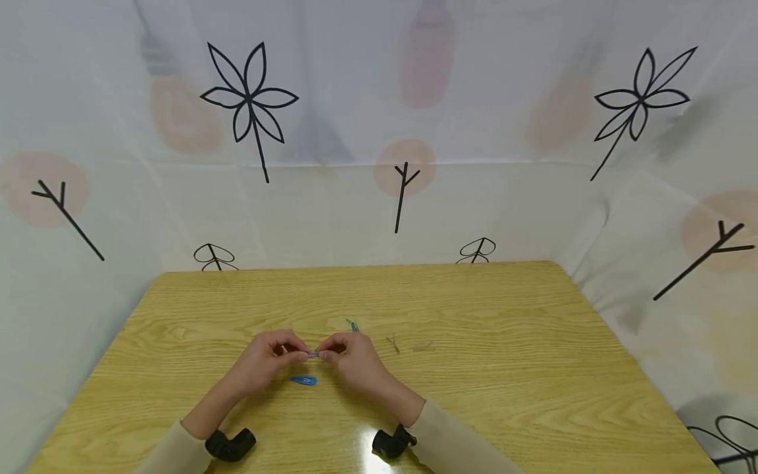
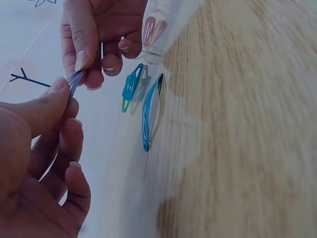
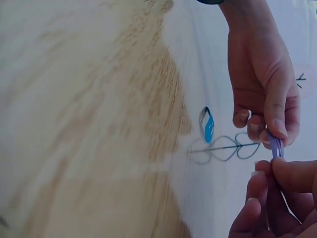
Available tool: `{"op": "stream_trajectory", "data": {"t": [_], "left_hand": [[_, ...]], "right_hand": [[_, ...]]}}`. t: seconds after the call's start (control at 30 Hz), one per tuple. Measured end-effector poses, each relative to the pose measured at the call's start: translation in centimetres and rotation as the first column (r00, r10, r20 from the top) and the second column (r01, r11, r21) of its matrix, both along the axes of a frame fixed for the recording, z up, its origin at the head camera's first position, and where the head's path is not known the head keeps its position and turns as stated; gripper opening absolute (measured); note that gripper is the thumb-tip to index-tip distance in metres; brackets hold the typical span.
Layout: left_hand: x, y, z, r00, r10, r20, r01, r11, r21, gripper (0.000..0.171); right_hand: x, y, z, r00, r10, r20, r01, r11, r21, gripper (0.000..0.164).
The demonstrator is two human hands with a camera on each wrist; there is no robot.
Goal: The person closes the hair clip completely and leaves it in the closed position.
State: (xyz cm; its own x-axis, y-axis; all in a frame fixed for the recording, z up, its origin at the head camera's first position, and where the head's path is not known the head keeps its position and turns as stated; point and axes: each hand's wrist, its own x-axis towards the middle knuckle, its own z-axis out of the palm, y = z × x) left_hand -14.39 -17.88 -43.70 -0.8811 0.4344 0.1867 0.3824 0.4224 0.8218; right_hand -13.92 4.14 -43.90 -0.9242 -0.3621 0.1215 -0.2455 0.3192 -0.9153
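Observation:
Between both hands, just above the table, is a purple snap hair clip. My left hand pinches one end of it between thumb and forefinger. The other end is pinched by my right hand; the fingertips cover parts of the clip. A blue snap hair clip lies on the table just in front of the hands, touched by neither. Past the right hand, a second blue clip lies across a green clip, both partly hidden in the head view.
Right of the right hand, a pair of crossed brownish-pink clips lies on the wooden table, with a paler item beside it. Patterned cloth hangs behind the table and along its sides. Both wrists carry black camera mounts.

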Motion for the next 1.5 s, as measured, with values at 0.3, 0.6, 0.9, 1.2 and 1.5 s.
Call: {"op": "stream_trajectory", "data": {"t": [0.3, 0.6, 0.9, 1.2, 1.5], "left_hand": [[0.0, -0.3, -0.3, 1.000, 0.003, 0.022, -0.003, 1.000, -0.030, 0.004], [0.0, -0.8, -0.8, 1.000, -0.004, 0.011, 0.004, 0.998, -0.063, 0.006], [0.0, -1.3, -1.1, 0.999, -0.032, 0.024, 0.034, 0.995, -0.097, 0.004], [-0.3, -1.7, -1.7, 0.993, -0.102, 0.064, 0.109, 0.987, -0.115, 0.004], [-1.4, -2.2, -1.5, 0.968, -0.209, 0.141, 0.224, 0.970, -0.093, 0.007]], "right_hand": [[0.0, -0.1, -0.3, 1.000, 0.019, 0.017, -0.020, 1.000, 0.015, 0.008], [-0.2, -0.5, -0.6, 0.999, 0.037, -0.006, -0.036, 0.998, 0.049, 0.011], [-0.3, -0.7, -1.1, 0.999, 0.045, -0.020, -0.042, 0.991, 0.130, 0.010], [-0.1, -0.7, -0.9, 0.986, 0.153, -0.068, -0.126, 0.946, 0.297, 0.008], [-0.4, -1.3, -0.7, 0.956, 0.230, -0.185, -0.123, 0.881, 0.456, 0.008]]}}
